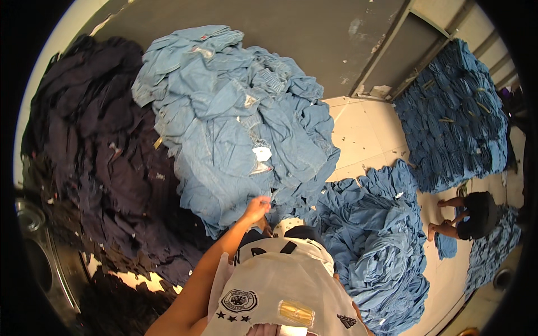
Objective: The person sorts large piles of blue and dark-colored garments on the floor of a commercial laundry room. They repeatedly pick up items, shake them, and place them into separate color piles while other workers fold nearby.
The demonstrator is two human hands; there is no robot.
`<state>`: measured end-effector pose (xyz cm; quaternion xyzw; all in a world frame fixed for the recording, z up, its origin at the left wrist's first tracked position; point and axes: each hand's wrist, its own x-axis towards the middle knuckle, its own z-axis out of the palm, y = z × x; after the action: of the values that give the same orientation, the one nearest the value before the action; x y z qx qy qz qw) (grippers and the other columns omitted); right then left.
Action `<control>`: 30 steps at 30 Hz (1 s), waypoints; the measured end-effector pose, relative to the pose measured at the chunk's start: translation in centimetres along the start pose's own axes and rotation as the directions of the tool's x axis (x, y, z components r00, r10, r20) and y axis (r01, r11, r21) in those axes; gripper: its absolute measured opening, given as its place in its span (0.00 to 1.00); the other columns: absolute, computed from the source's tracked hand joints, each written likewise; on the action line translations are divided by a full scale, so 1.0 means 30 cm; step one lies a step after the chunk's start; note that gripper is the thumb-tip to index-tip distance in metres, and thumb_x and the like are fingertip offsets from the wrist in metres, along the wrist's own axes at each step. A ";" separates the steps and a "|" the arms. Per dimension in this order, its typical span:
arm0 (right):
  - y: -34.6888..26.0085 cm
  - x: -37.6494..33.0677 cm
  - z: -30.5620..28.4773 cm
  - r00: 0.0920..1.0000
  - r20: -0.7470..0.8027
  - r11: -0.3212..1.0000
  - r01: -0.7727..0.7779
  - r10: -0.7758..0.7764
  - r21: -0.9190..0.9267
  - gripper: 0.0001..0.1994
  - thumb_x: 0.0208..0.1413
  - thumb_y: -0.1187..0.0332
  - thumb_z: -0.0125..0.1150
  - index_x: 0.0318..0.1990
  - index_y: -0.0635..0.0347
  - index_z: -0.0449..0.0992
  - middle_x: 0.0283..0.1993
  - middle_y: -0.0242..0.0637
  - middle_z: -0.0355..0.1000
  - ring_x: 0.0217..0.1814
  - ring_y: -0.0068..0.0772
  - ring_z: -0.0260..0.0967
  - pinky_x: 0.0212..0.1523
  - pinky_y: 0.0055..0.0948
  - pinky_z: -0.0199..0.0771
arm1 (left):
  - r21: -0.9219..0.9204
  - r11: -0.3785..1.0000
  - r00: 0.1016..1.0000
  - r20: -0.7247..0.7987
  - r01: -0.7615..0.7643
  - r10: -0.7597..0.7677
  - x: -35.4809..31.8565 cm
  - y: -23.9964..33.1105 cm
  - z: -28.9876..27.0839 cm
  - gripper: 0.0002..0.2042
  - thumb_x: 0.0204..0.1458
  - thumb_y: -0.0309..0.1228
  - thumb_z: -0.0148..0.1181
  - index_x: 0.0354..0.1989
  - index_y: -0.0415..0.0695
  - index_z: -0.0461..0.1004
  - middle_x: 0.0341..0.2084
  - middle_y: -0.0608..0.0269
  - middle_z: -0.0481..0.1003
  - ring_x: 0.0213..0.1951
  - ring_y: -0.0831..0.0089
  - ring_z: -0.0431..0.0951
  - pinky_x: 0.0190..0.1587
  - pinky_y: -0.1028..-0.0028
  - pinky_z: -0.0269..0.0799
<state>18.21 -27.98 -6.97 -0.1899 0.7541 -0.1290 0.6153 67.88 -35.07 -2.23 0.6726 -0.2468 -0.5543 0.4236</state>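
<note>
Moderately bright, fairly even light falls on the pale blue garment pile [241,129] and the cream floor tiles [364,131], its source out of view, while the dark garment pile [106,145] at the left sinks into shadow and loses its folds. The wide lens rings the view in black and bends the metal frame [384,47] and everything near the rim. The middle is reasonably sharp, though the left hand [256,210] looks slightly soft.
</note>
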 end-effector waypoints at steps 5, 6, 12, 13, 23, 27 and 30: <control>-0.054 -0.059 0.083 0.998 -0.063 0.989 0.005 0.005 0.150 0.08 0.58 0.59 0.55 0.40 0.49 0.74 0.30 0.37 0.73 0.28 0.31 0.73 0.25 0.31 0.74 | 0.247 0.951 0.956 -0.174 -0.188 0.234 0.287 0.332 0.021 0.21 0.53 0.30 0.59 0.56 0.36 0.68 0.44 0.50 0.76 0.44 0.64 0.76 0.48 0.68 0.72; -0.069 -0.059 0.086 0.997 -0.072 0.985 0.010 0.002 0.170 0.08 0.58 0.59 0.55 0.40 0.49 0.74 0.31 0.37 0.73 0.28 0.31 0.73 0.25 0.31 0.74 | 0.272 0.933 0.926 -0.227 -0.237 0.301 0.339 0.390 0.043 0.24 0.53 0.32 0.61 0.58 0.35 0.67 0.47 0.48 0.75 0.49 0.61 0.75 0.53 0.66 0.71; -0.159 0.017 0.079 0.997 -0.066 0.976 -0.013 0.028 0.215 0.07 0.58 0.60 0.54 0.39 0.49 0.74 0.31 0.37 0.74 0.28 0.32 0.73 0.25 0.31 0.74 | 0.502 0.846 0.932 -0.361 0.181 0.015 0.556 0.652 0.180 0.47 0.49 0.52 0.63 0.65 0.27 0.49 0.65 0.33 0.51 0.68 0.43 0.51 0.67 0.54 0.53; -0.185 0.040 0.070 0.998 -0.053 0.979 -0.019 0.031 0.202 0.07 0.58 0.60 0.54 0.39 0.49 0.74 0.31 0.38 0.74 0.28 0.32 0.73 0.25 0.31 0.74 | 0.532 0.795 0.920 -0.385 0.292 -0.080 0.578 0.678 0.203 0.48 0.48 0.54 0.63 0.66 0.28 0.48 0.66 0.32 0.49 0.68 0.40 0.49 0.67 0.53 0.53; -0.640 0.395 -0.219 1.000 -0.012 0.994 -0.013 0.014 0.111 0.07 0.58 0.60 0.54 0.37 0.49 0.74 0.31 0.39 0.74 0.28 0.33 0.73 0.25 0.32 0.75 | 0.815 0.567 0.928 -0.297 0.122 0.227 0.605 0.672 0.174 0.14 0.52 0.38 0.57 0.32 0.37 0.78 0.33 0.45 0.78 0.39 0.50 0.78 0.44 0.55 0.72; -0.889 0.517 -0.231 0.996 0.023 0.993 0.088 -0.090 0.079 0.08 0.58 0.59 0.55 0.41 0.49 0.73 0.30 0.34 0.73 0.25 0.30 0.71 0.22 0.28 0.70 | 0.544 0.830 0.988 -0.010 -0.123 0.153 0.343 0.774 0.161 0.11 0.51 0.31 0.57 0.23 0.35 0.72 0.15 0.58 0.71 0.21 0.70 0.72 0.26 0.63 0.67; -1.110 0.444 -0.045 0.947 0.172 0.953 0.289 -0.272 -0.087 0.10 0.59 0.58 0.56 0.43 0.49 0.72 0.31 0.31 0.72 0.28 0.27 0.70 0.25 0.28 0.69 | 0.369 0.889 0.941 0.296 -0.273 0.166 0.043 0.834 0.282 0.11 0.52 0.32 0.59 0.23 0.36 0.72 0.15 0.53 0.69 0.19 0.72 0.66 0.24 0.65 0.63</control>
<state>18.85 -63.75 -4.14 -0.3390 0.6742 -0.1578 0.6369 63.58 -51.60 17.95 0.6356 -0.4835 -0.5217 0.3001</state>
